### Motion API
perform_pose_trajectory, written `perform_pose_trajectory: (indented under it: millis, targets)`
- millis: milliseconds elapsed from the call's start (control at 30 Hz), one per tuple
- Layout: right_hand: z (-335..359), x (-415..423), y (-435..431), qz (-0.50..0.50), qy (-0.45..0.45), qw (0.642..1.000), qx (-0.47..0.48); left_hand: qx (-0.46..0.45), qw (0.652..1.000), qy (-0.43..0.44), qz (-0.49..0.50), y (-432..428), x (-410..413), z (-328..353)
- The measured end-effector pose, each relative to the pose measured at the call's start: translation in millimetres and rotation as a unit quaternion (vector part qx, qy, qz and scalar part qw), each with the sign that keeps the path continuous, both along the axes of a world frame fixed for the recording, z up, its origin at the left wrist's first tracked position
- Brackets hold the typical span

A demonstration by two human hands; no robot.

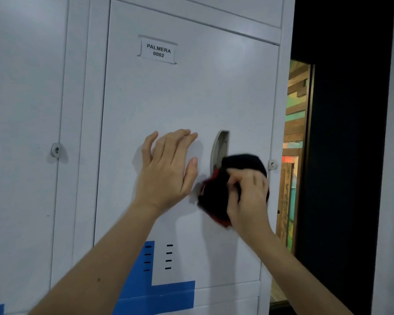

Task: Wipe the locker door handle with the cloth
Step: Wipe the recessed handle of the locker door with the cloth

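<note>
A pale grey locker door point(180, 98) fills the view, with a recessed grey handle point(219, 146) right of its middle. My right hand point(248, 196) grips a bunched black cloth with red edging point(216, 196) and presses it against the handle's lower part, which the cloth hides. The handle's upper half shows above the cloth. My left hand point(166, 169) lies flat on the door just left of the handle, fingers spread and pointing up.
A label reading PALMERA 0002 point(157, 51) sits high on the door. Lock hasps stick out at the door's right edge point(273, 164) and on the neighbouring locker point(56, 150). Vent slots point(158, 258) and blue paint lie below. A dark gap runs along the right.
</note>
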State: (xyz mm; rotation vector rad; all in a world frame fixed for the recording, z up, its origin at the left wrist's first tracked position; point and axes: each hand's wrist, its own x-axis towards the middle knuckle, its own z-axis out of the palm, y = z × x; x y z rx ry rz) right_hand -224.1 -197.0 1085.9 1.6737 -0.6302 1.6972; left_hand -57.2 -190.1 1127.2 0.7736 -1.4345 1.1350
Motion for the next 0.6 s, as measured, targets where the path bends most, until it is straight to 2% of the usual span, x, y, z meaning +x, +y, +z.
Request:
perform_pose_trajectory:
  millis: [167,467,533,600]
  targets:
    - [61,10,-3,0.052,-0.074,0.996,-0.009,0.001,1.0,-0.001,0.002,-1,0,-1]
    - [58,20,2,0.175,-0.119,0.977,0.017,-0.001,1.0,-0.001,0.004,-1,0,-1]
    - [62,25,2,0.177,-0.107,0.978,0.016,-0.005,1.0,0.001,0.001,-1,-2,0]
    - [64,27,1,0.152,-0.049,0.987,0.006,-0.006,1.0,0.006,-0.001,-1,-2,0]
